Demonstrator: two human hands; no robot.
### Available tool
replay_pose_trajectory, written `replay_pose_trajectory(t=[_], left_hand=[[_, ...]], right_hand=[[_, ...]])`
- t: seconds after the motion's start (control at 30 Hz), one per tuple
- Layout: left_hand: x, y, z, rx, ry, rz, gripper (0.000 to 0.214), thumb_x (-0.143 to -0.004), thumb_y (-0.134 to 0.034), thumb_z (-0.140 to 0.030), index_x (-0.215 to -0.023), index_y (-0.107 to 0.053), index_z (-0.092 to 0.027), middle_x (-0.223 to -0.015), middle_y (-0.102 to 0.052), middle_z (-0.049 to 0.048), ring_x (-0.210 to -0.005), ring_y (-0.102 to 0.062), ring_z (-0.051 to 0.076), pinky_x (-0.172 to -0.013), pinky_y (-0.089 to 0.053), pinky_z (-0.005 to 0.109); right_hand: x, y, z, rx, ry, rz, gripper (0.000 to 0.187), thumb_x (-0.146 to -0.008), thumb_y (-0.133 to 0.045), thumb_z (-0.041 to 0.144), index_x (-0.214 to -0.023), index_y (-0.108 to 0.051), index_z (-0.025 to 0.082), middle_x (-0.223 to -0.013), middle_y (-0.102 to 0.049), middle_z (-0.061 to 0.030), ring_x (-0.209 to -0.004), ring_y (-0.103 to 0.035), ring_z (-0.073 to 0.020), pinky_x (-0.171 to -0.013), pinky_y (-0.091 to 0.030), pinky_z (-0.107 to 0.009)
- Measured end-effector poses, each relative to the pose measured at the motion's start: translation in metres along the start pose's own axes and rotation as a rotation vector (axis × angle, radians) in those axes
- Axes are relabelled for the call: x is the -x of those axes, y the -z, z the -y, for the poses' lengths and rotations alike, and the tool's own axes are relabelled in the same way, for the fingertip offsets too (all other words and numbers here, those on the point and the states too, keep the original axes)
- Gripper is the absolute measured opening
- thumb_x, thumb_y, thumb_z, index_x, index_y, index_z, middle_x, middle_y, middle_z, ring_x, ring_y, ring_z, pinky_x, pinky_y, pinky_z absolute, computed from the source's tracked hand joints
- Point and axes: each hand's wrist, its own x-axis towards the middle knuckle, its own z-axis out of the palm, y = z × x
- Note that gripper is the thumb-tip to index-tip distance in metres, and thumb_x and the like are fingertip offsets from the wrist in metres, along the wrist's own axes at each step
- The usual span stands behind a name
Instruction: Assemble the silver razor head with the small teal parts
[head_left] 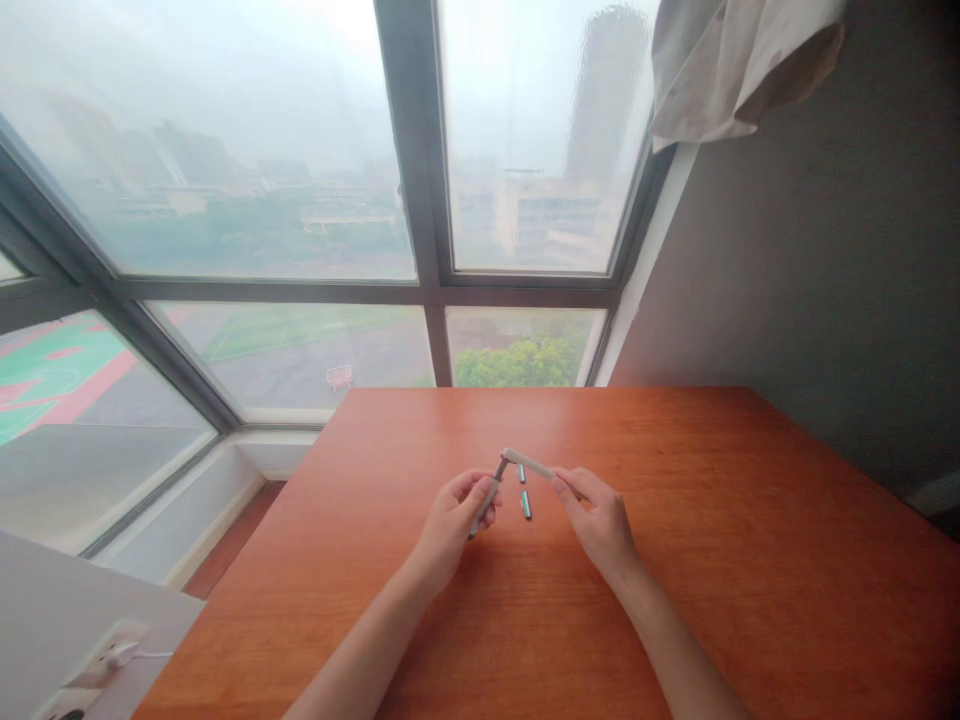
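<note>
While the left hand (pixel 459 515) pinches a slim grey bar (pixel 498 471) and the right hand (pixel 602 518) pinches a slim pale bar (pixel 529 462), the two meet in a peak above the counter (pixel 675 470), beyond the fingers of both hands. The grey bar runs from near left to far right, rising out of the left hand; the pale bar slopes from that peak toward the right and slightly nearer, its near end between the right thumb and fingers. Whether they are hinged or merely touching, I cannot tell. Both sets of fingers are narrow, closed on their own bar. Under and just nearer than the pale bar lie two green-and-dark batteries (loose on the wood), the near battery (pixel 526 505) and the far battery (pixel 521 474), almost in line. Their long axes point near to far, leaning a little left at the far end. Both sit between the hands, seemingly closer to the left fingers, and no finger touches them.
</note>
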Motion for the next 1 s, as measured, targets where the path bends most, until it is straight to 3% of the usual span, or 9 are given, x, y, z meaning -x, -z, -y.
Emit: replay_pose_trajectory(t=[0.27,0.5,0.87,1.0], left_hand=[[-0.0017,0.0025,0.0002,0.083,0.034,-0.039,0.033,-0.077,-0.065,-0.045,-0.089,-0.062,-0.014,-0.071,-0.059,0.0019,-0.053,-0.047,0.007,-0.049,-0.033,0.018],[-0.0004,0.0015,0.0017,0.011,0.055,0.036,0.036,-0.078,-0.064,-0.048,-0.088,-0.063,-0.014,-0.07,-0.06,0.0028,-0.052,-0.046,0.008,-0.048,-0.031,0.019],[-0.0031,0.0035,0.0013,0.085,0.02,-0.053,0.036,-0.077,-0.065,-0.046,-0.094,-0.064,-0.014,-0.071,-0.058,0.0013,-0.052,-0.045,0.007,-0.049,-0.032,0.019],[-0.0025,0.0019,0.0045,0.056,0.039,-0.028,0.036,-0.077,-0.065,-0.046,-0.091,-0.064,-0.013,-0.07,-0.059,0.0017,-0.051,-0.045,0.006,-0.046,-0.03,0.018]], right_hand=[[0.0001,0.0006,-0.0023,0.064,0.018,-0.024,0.025,-0.091,-0.05,0.035,-0.098,-0.07,0.022,-0.08,-0.065,-0.0029,-0.071,-0.058,-0.0163,-0.069,-0.045,-0.026],[-0.0002,-0.0015,-0.0031,0.071,0.034,0.019,0.025,-0.091,-0.05,0.035,-0.096,-0.07,0.022,-0.079,-0.066,-0.0036,-0.071,-0.059,-0.0168,-0.07,-0.045,-0.027],[-0.0014,0.0003,-0.0024,0.081,-0.025,0.019,0.034,-0.092,-0.045,0.041,-0.094,-0.071,0.02,-0.073,-0.065,-0.0041,-0.066,-0.058,-0.0167,-0.062,-0.044,-0.025],[-0.0013,-0.0006,-0.0024,0.084,-0.033,0.03,0.035,-0.092,-0.045,0.042,-0.094,-0.071,0.019,-0.074,-0.065,-0.0043,-0.067,-0.058,-0.0168,-0.063,-0.044,-0.025]])
